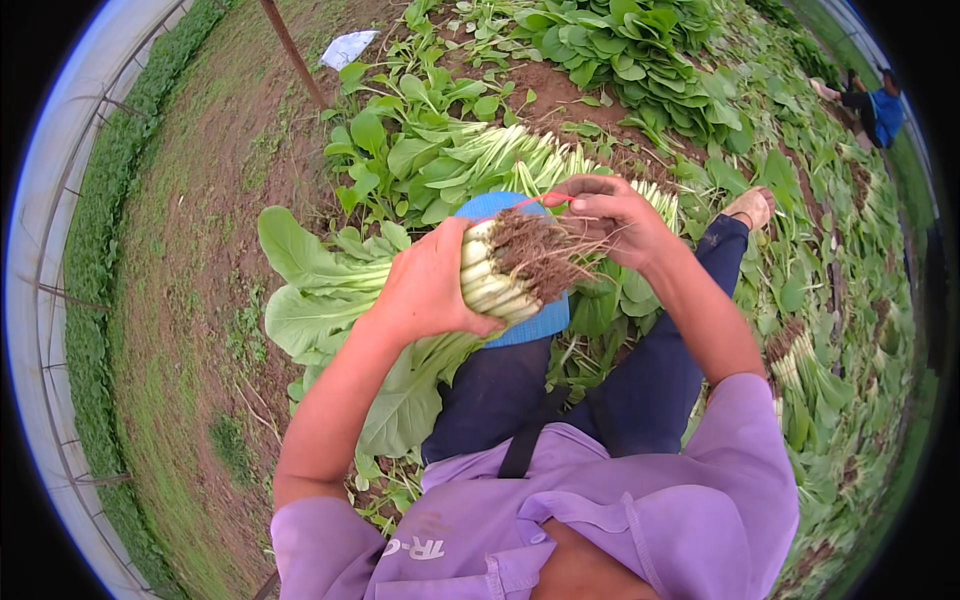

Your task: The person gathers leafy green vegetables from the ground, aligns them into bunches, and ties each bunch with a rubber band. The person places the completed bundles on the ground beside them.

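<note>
My left hand (427, 281) grips a bunch of leafy greens (480, 274) around its pale stems. Soil-covered roots (536, 255) point right, and broad leaves (307, 322) fan out to the left. A thin red tie (536, 199) stretches from the top of the bunch to my right hand (611, 217), which pinches it between thumb and fingers. Beneath the bunch, a blue pad (551, 319) covers my bent knee. How far the tie passes around the stems is hidden behind my left hand and the bunch.
Loose uprooted greens (517, 154) lie in a row just beyond my knee. A big leafy heap (637, 67) sits farther back. On the right rests a root-ended bunch (806, 375). A rusty post (294, 56) stands near a white scrap (349, 49). Another person (877, 109) is at the far right.
</note>
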{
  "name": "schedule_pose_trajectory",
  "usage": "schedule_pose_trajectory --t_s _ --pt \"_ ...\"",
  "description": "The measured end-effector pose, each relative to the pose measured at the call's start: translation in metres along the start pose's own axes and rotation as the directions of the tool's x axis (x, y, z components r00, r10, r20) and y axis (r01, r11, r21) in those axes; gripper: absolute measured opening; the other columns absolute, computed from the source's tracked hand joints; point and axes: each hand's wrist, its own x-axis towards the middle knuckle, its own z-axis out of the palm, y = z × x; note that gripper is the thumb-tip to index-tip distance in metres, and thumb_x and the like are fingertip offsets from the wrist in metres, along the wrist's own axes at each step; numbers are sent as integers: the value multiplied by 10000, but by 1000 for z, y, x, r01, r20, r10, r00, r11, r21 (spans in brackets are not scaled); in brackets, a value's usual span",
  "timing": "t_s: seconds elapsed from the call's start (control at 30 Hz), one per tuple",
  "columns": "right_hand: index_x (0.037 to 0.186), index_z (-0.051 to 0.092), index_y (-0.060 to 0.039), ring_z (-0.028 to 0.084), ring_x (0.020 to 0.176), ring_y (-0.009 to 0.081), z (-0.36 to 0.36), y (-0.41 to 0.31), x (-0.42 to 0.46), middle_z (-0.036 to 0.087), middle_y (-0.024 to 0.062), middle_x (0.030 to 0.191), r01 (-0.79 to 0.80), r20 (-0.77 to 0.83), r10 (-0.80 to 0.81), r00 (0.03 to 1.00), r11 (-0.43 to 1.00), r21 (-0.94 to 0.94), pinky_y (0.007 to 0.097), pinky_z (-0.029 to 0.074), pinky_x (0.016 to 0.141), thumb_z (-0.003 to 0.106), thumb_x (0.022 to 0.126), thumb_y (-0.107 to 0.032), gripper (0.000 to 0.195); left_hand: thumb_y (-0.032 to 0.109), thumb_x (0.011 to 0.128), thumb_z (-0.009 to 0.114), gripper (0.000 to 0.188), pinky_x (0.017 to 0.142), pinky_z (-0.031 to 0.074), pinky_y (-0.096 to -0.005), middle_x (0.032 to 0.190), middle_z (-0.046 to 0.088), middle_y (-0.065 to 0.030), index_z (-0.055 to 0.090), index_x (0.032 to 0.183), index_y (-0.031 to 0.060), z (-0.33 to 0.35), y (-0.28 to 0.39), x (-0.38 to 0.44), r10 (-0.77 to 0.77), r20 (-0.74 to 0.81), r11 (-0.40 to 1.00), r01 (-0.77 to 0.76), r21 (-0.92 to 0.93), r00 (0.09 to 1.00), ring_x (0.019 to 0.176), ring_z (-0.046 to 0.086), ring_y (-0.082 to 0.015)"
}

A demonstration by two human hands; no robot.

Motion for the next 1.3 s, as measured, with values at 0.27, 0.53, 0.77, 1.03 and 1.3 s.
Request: schedule_pose_trajectory --t_s 0.27,0.53,0.77,1.03,1.3 --pt "1217 447 -135 479 688 144 27 1 -50 516 31 778 423 452 -17 892 390 -818 286 395 581 740 518 -419 810 331 377 770 831 716 434 -380 930 539 -182 377 1041 23 14 7 13 37 11 999 -37 39 999 851 540 -340" --pt "1087 530 -213 424 997 185 34 38 -98 468 18 977 94 91 26 996 -374 -922 359 433 644 716 556 -282 567 370 388 782 818 739 432 -372 936 559 -167 387 1015 23 34 12 22 40 -28 999 -39 29 999 875 553 -316" --pt "965 593 -175 325 1186 183 9 15 -78 343 21 1284 7 38 -98 994 -301 -954 504 371 790 674 592 -215 383 350 402 778 819 741 434 -364 924 564 -166 388 1038 11 34 17 16 26 -67 999 -24 31 997 855 562 -303" --pt "1039 593 -203 313 1210 166 -1 24 -51 262 -22 1353 28 77 -240 968 -201 -979 436 347 875 626 586 -142 458 335 400 784 798 724 437 -368 913 561 -165 389 1015 13 31 11 15 -4 -81 1000 7 28 997 836 564 -307" --pt "957 589 -48 519 939 204 -40 56 -29 570 91 998 52 60 -7 998 610 -791 309 388 857 533 631 -36 331 330 390 790 798 735 439 -365 917 559 -166 404 1014 15 34 7 18 27 -82 999 -29 -23 996 843 562 -313"
